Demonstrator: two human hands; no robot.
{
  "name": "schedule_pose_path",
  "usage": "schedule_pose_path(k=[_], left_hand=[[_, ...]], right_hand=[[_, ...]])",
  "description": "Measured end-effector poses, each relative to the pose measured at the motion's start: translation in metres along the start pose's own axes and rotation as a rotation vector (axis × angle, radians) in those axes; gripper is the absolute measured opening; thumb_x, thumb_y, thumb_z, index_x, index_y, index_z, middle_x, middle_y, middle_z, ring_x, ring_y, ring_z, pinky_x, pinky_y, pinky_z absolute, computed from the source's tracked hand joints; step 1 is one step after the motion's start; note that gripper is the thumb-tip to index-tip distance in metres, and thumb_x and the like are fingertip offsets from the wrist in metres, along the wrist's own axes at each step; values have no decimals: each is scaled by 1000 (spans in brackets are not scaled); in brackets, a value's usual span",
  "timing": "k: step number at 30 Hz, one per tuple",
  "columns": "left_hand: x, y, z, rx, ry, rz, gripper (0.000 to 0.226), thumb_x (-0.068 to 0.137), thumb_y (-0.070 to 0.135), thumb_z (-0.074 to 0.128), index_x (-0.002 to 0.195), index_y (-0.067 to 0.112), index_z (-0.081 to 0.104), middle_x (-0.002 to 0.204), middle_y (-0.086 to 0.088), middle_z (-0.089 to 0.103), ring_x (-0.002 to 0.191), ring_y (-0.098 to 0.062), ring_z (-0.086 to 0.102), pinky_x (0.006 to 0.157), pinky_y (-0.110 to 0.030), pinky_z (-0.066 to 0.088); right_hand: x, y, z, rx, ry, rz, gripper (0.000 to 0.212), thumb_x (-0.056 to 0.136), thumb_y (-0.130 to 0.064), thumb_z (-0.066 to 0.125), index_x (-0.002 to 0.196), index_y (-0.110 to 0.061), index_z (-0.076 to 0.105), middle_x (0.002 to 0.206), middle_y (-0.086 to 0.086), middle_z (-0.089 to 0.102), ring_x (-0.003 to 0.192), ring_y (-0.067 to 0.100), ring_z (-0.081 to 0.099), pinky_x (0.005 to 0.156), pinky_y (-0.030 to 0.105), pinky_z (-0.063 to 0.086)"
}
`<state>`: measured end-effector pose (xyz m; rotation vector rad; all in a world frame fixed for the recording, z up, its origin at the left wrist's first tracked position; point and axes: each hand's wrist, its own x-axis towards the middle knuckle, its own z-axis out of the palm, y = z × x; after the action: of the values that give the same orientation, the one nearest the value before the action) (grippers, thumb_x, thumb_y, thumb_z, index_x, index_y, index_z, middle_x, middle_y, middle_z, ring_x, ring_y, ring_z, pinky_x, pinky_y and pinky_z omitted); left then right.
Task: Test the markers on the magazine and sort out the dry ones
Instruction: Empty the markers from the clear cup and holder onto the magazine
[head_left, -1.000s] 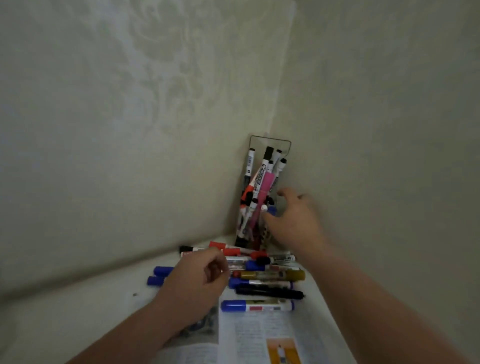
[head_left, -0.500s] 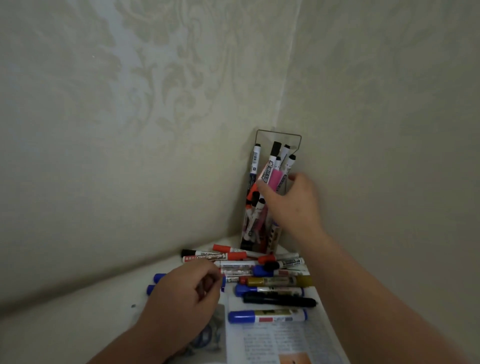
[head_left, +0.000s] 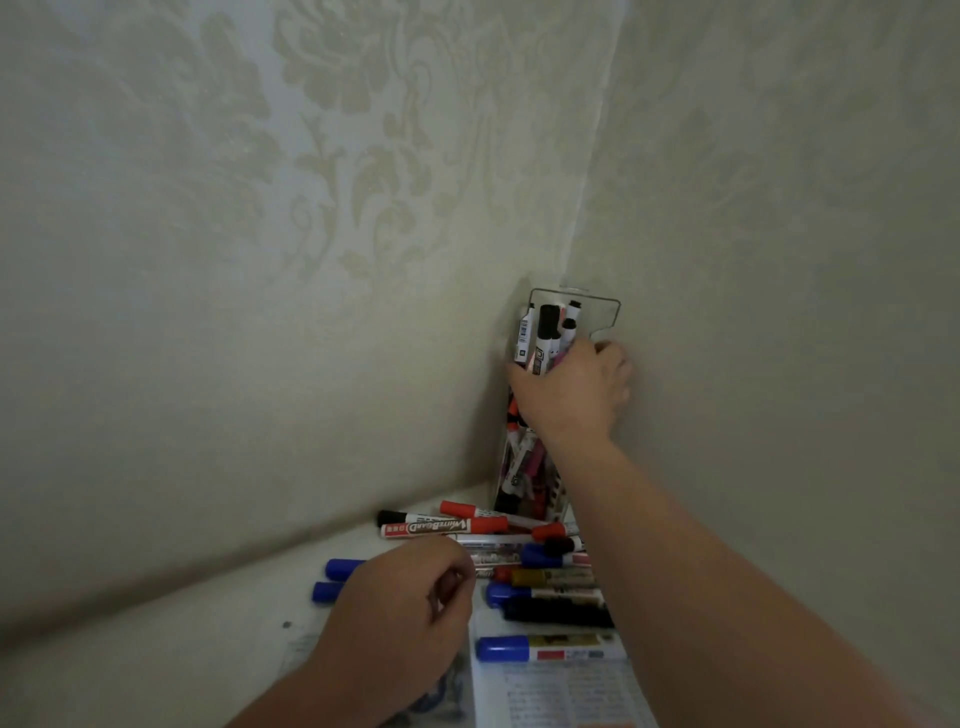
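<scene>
The right hand (head_left: 571, 389) reaches to the wall corner at 12 o'clock and spans the clear holder (head_left: 602, 306), thumb at its left edge, fingers (head_left: 615, 364) clamped round its right. Upright markers (head_left: 545, 332) poke out above the hand. At 6 o'clock from the holder, loose markers (head_left: 550, 577) lie heaped on the white bench (head_left: 156, 665). The nearest, a blue-capped one (head_left: 545, 648), lies across the magazine (head_left: 561, 696). The left hand (head_left: 395, 618) hovers at 9 o'clock of the heap, fingers loosely curled (nothing visible in them).
</scene>
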<state>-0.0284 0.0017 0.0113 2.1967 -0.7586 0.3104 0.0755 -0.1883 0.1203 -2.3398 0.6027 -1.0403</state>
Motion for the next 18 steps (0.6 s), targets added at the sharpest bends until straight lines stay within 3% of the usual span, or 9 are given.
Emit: schedule_pose_path(k=[2, 6, 10, 15, 18], left_hand=[[1, -3, 2, 0, -6, 4, 18, 91, 23, 68, 87, 38, 60, 74, 17, 57, 77, -1, 56, 67, -14, 44], [2, -10, 7, 4, -7, 14, 20, 90, 26, 69, 84, 41, 58, 73, 16, 59, 79, -6, 58, 66, -17, 49], [3, -13, 9, 9, 20, 30, 12, 89, 26, 69, 86, 37, 64, 70, 16, 59, 77, -8, 59, 63, -18, 49], [4, -10, 7, 8, -10, 7, 11, 89, 25, 69, 87, 35, 66, 70, 16, 59, 74, -6, 58, 63, -15, 46], [5, -7, 5, 16, -17, 1, 12, 90, 24, 69, 86, 35, 65, 69, 16, 59, 72, -4, 57, 63, -13, 44]], right_hand=[[3, -1, -4, -74, 50, -74, 56, 74, -59, 71, 106, -14, 62, 117, 10, 52, 115, 31, 45, 97, 42, 37], [13, -1, 0, -35, -82, -95, 49, 68, -64, 63, 86, -18, 67, 91, 4, 66, 93, 27, 64, 74, 37, 57], [17, -5, -1, 30, -222, -91, 21, 80, -36, 69, 89, -17, 66, 82, 0, 67, 77, 22, 66, 62, 31, 55], [22, -1, -8, 349, -296, -41, 27, 79, -16, 76, 102, -21, 62, 89, -7, 67, 81, 11, 66, 65, 26, 54], [24, 3, -18, 413, -358, -119, 27, 81, -16, 80, 99, -28, 63, 85, -14, 67, 74, -2, 63, 55, 8, 45]])
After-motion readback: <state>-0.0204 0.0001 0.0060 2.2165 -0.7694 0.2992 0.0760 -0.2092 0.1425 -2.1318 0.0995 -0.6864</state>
